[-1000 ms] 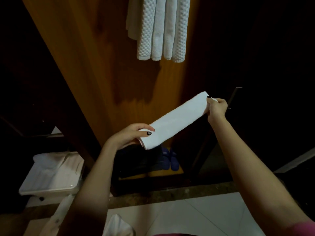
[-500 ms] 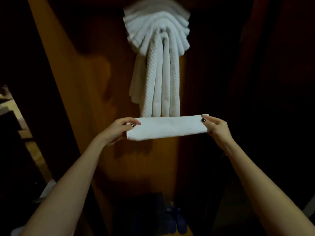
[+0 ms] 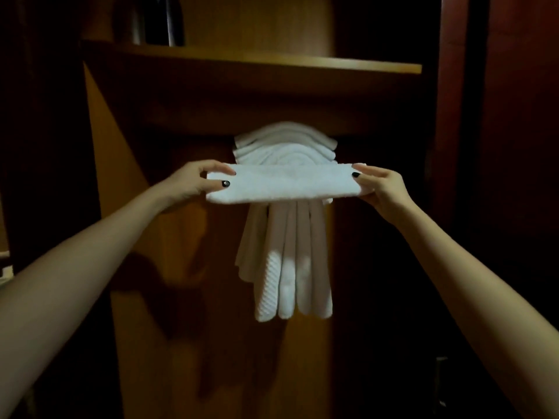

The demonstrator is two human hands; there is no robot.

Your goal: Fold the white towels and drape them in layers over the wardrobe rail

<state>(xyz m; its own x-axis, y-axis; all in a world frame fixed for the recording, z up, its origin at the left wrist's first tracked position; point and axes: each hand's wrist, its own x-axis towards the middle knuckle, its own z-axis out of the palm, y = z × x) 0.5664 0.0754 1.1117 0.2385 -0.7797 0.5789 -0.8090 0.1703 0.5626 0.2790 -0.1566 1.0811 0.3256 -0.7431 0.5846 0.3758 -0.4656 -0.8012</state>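
Two bare hands are raised in front of an open brown wooden wardrobe (image 3: 121,140). One long folded white terry towel (image 3: 281,186) is held level between them as a narrow band. Its left end is pinched by the left hand (image 3: 196,181), with a dark-painted thumbnail lying on the front face. Its right end is pinched in like manner by the right hand (image 3: 379,186). Directly behind the band, a stack of white folded towels (image 3: 290,261) is draped in fanned layers; the arched tops show above the band and the narrow tails hang straight down below it. The rail under them is hidden by cloth. Whether the held towel touches the draped layers cannot be told. Above, a brown wooden shelf (image 3: 272,60) is noted, with dark indistinct objects (image 3: 157,22) standing on it.
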